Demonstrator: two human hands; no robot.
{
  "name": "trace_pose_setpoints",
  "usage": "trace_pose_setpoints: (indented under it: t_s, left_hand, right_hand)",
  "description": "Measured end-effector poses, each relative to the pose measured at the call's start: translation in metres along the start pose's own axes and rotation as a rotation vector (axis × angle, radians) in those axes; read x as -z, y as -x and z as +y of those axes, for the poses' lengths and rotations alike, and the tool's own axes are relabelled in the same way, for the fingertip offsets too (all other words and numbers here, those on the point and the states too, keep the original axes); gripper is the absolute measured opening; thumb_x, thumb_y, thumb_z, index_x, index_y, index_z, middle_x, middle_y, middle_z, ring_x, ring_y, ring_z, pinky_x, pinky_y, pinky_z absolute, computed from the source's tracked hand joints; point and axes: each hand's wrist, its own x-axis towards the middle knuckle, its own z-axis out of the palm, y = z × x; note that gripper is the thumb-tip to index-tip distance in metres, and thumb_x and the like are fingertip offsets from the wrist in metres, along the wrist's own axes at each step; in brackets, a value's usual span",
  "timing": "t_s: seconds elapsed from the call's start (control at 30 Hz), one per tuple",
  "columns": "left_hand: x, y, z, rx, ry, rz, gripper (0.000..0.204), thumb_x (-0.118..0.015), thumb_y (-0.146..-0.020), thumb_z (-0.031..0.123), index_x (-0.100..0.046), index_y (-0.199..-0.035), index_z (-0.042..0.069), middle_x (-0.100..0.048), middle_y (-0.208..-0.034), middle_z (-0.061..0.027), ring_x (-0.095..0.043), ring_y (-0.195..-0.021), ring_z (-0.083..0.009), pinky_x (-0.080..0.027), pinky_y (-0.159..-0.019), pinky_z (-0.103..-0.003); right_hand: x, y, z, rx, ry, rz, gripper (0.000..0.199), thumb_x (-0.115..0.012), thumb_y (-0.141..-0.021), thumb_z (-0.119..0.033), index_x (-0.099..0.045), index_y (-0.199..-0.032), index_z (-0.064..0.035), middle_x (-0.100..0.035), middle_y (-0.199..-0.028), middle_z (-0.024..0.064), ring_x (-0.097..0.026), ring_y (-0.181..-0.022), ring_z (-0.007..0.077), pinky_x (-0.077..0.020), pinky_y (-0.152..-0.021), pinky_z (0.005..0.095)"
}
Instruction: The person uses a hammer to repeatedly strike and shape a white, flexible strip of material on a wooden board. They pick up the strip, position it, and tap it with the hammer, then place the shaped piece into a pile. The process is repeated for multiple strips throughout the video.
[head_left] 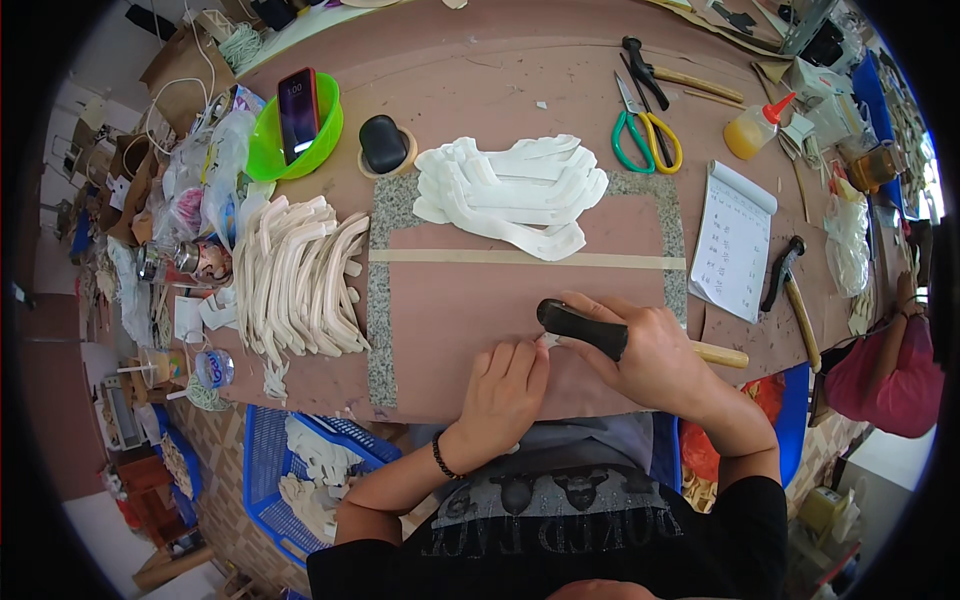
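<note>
My right hand [655, 350] is wrapped round a hammer with a black head [580, 328] and a wooden handle [722, 354], held low near the table's front edge. Just left of it, my left hand [500, 388] has its fingers pressed together, thumb and forefinger at a small white piece [550, 341] mostly hidden by the fingers and the hammer head. Beyond both hands lies a heap of curved white strips [510, 185]. To the left, many beige curved strips [300, 275] lie side by side in a row.
A green bowl [325, 150] with a phone [298, 115], scissors [630, 130], a second hammer [660, 78] and a glue bottle [755, 132] stand or lie farther back. At right are a notepad [735, 240] and another hammer [795, 290]. Blue baskets [265, 470] flank me below; another person [885, 375] is at right.
</note>
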Motion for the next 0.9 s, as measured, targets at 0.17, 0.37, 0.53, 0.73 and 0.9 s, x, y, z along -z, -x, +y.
trace_pose_setpoints:
  t_s: [0.17, 0.37, 0.53, 0.73, 0.9]
  left_hand:
    - [-0.005, 0.009, -0.004, 0.08, 0.133, 0.036, 0.034, -0.063, -0.084, 0.007, -0.067, -0.116, -0.004, -0.06, -0.102, -0.0113, -0.058, -0.093, -0.0269, -0.043, -0.084, -0.04]
    - [-0.002, 0.005, 0.006, 0.048, -0.004, 0.029, 0.03, -0.066, -0.083, 0.004, -0.069, -0.113, -0.001, -0.059, -0.097, -0.0092, -0.058, -0.092, -0.0253, -0.044, -0.084, -0.039]
    - [-0.003, -0.002, -0.01, 0.085, 0.263, 0.035, 0.033, -0.069, -0.079, -0.005, -0.068, -0.111, 0.001, -0.057, -0.096, -0.0116, -0.058, -0.09, -0.0292, -0.045, -0.08, -0.04]
    - [-0.019, -0.037, -0.023, -0.131, 0.335, -0.014, 0.033, -0.068, -0.077, -0.008, -0.068, -0.109, 0.0, -0.057, -0.096, -0.0125, -0.058, -0.088, -0.0304, -0.049, -0.074, -0.041]
    - [-0.02, -0.05, -0.018, -0.23, 0.279, -0.096, 0.028, -0.067, -0.081, -0.003, -0.068, -0.109, 0.0, -0.057, -0.096, -0.0121, -0.057, -0.087, -0.0298, -0.05, -0.075, -0.04]
  right_hand:
    - [0.0, -0.002, 0.002, -0.006, -0.015, 0.018, 0.049, -0.07, -0.085, -0.016, -0.064, -0.132, -0.006, -0.07, -0.09, 0.0156, -0.07, -0.071, 0.0352, -0.0562, -0.061, 0.0442]
    - [-0.007, 0.002, 0.001, 0.015, -0.038, 0.038, 0.041, -0.07, -0.091, -0.024, -0.065, -0.128, -0.0056, -0.07, -0.091, 0.0157, -0.07, -0.073, 0.0362, -0.0565, -0.063, 0.0452]
    - [0.006, 0.007, 0.002, -0.074, -0.011, 0.032, 0.043, -0.071, -0.091, -0.023, -0.064, -0.129, -0.0052, -0.071, -0.091, 0.0169, -0.071, -0.073, 0.0363, -0.0567, -0.064, 0.0454]
    - [0.018, 0.032, 0.005, -0.175, 0.047, 0.151, 0.045, -0.071, -0.089, -0.022, -0.062, -0.129, -0.0035, -0.071, -0.09, 0.0171, -0.07, -0.069, 0.0366, -0.0565, -0.059, 0.045]
    - [0.007, 0.051, 0.013, -0.236, 0.106, 0.134, 0.042, -0.069, -0.086, -0.017, -0.06, -0.125, -0.0033, -0.07, -0.086, 0.0162, -0.07, -0.066, 0.0351, -0.0568, -0.056, 0.0449]
